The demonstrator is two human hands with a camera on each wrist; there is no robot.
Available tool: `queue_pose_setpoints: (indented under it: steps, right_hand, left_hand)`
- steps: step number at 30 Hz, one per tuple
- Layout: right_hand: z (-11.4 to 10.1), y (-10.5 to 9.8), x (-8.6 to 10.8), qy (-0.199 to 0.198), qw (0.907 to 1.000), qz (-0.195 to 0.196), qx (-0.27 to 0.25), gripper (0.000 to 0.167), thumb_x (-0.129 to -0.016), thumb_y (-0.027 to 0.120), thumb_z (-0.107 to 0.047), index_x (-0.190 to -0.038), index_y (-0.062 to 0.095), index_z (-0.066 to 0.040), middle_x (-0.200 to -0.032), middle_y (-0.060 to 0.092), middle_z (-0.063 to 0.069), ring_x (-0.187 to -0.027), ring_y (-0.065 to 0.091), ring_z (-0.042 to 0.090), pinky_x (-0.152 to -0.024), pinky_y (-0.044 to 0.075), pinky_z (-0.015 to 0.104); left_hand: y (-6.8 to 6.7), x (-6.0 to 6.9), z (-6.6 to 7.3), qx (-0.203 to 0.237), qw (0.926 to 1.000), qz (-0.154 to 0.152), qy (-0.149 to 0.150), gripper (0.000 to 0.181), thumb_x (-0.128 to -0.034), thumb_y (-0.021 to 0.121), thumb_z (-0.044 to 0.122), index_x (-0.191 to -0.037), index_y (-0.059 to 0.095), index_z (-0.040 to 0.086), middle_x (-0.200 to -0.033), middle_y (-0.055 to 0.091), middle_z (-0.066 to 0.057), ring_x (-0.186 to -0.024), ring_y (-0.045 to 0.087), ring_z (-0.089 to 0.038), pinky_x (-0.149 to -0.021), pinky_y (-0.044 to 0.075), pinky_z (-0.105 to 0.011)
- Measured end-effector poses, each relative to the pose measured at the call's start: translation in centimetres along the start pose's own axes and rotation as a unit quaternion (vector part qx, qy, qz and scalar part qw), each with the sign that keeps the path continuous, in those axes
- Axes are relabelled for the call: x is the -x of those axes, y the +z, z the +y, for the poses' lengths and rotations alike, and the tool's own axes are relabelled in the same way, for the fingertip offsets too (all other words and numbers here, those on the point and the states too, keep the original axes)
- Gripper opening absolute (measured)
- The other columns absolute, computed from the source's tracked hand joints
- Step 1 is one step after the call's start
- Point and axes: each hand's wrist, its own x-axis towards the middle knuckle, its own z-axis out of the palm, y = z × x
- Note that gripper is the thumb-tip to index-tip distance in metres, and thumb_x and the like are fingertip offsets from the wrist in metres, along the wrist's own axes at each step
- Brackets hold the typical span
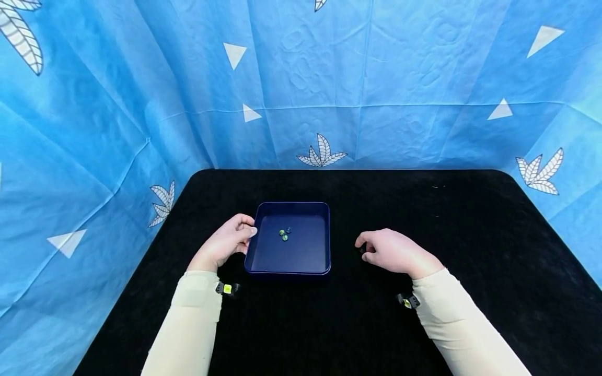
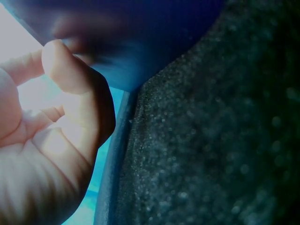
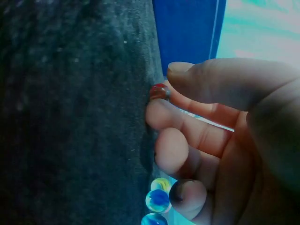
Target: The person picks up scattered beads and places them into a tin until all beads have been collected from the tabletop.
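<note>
In the head view, my left hand [image 1: 228,241] grips the left rim of a dark blue rectangular tray [image 1: 288,271], its thumb on the edge. Inside the tray lie a yellow-green marble [image 1: 281,232], a dark blue one [image 1: 289,230] and a green one [image 1: 285,238]. My right hand [image 1: 394,251] is low at the table, to the right of the tray. Its curled thumb and fingers are around a small red marble [image 3: 159,91] in the right wrist view. Near the little finger there are a blue marble [image 3: 157,200], a yellow one [image 3: 161,183] and another bluish one [image 3: 154,219].
A black cloth [image 1: 282,324] covers the table. Blue curtains [image 1: 301,78] with white leaf and triangle prints hang behind it and at both sides. Each wrist bears a small camera.
</note>
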Motion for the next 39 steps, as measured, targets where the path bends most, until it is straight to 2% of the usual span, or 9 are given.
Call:
queue_pose_setpoints:
  steps: [10, 16, 21, 25, 30, 39]
  right_hand:
    - [-0.1, 0.4, 0.1, -0.004, 0.9995, 0.008, 0.032, 0.017, -0.089, 0.07, -0.007, -0.097, 0.063, -0.021, -0.078, 0.057, -0.009, -0.066, 0.05, 0.011, -0.065, 0.046, 0.034]
    - [-0.1, 0.4, 0.3, -0.015, 0.9989, 0.011, 0.043, 0.016, -0.09, 0.07, -0.01, -0.093, 0.061, -0.022, -0.078, 0.057, -0.01, -0.066, 0.05, 0.01, -0.066, 0.048, 0.034]
    - [-0.3, 0.4, 0.3, -0.02, 0.999, 0.024, 0.032, 0.018, -0.091, 0.07, -0.015, -0.088, 0.055, -0.024, -0.069, 0.051, -0.01, -0.06, 0.046, 0.009, -0.061, 0.043, 0.032]
    - [-0.5, 0.2, 0.3, -0.032, 0.998, 0.051, 0.021, 0.02, -0.088, 0.064, -0.01, -0.084, 0.049, -0.022, -0.066, 0.046, -0.009, -0.058, 0.043, 0.008, -0.058, 0.039, 0.03]
    - [-0.9, -0.2, 0.4, -0.05, 0.9948, 0.088, 0.014, 0.021, -0.087, 0.064, -0.009, -0.083, 0.048, -0.023, -0.067, 0.047, -0.011, -0.058, 0.043, 0.008, -0.057, 0.039, 0.03]
    - [-2.3, -0.7, -0.4, -0.069, 0.9929, 0.096, 0.008, 0.016, -0.092, 0.067, -0.016, -0.088, 0.054, -0.024, -0.071, 0.05, -0.013, -0.061, 0.047, 0.007, -0.061, 0.043, 0.031]
  left_hand:
    - [0.0, 0.1, 0.2, -0.005, 1.0, 0.0, 0.002, 0.034, -0.1028, 0.056, 0.014, -0.129, 0.041, -0.003, -0.101, 0.054, -0.015, -0.075, 0.053, -0.02, -0.063, 0.054, -0.032]
    - [-0.1, 0.0, 0.0, -0.006, 1.0, -0.002, 0.002, 0.036, -0.1028, 0.056, 0.014, -0.13, 0.04, -0.004, -0.1, 0.054, -0.014, -0.075, 0.053, -0.02, -0.063, 0.054, -0.032]
    - [-0.1, 0.1, 0.0, -0.002, 1.0, -0.001, 0.004, 0.034, -0.1023, 0.056, 0.012, -0.129, 0.04, -0.003, -0.098, 0.054, -0.013, -0.074, 0.053, -0.019, -0.062, 0.054, -0.031]
    - [0.0, 0.0, 0.0, -0.002, 1.0, -0.002, 0.003, 0.034, -0.1023, 0.056, 0.013, -0.129, 0.041, -0.001, -0.099, 0.055, -0.013, -0.074, 0.054, -0.02, -0.063, 0.054, -0.032]
    - [-0.1, 0.0, -0.2, -0.001, 1.0, 0.0, -0.001, 0.034, -0.1022, 0.056, 0.014, -0.129, 0.042, 0.0, -0.103, 0.054, -0.015, -0.076, 0.054, -0.022, -0.064, 0.054, -0.033]
    - [0.0, 0.0, -0.3, -0.004, 1.0, 0.003, 0.002, 0.033, -0.1021, 0.056, 0.015, -0.128, 0.043, 0.0, -0.102, 0.055, -0.017, -0.075, 0.054, -0.022, -0.064, 0.055, -0.034]
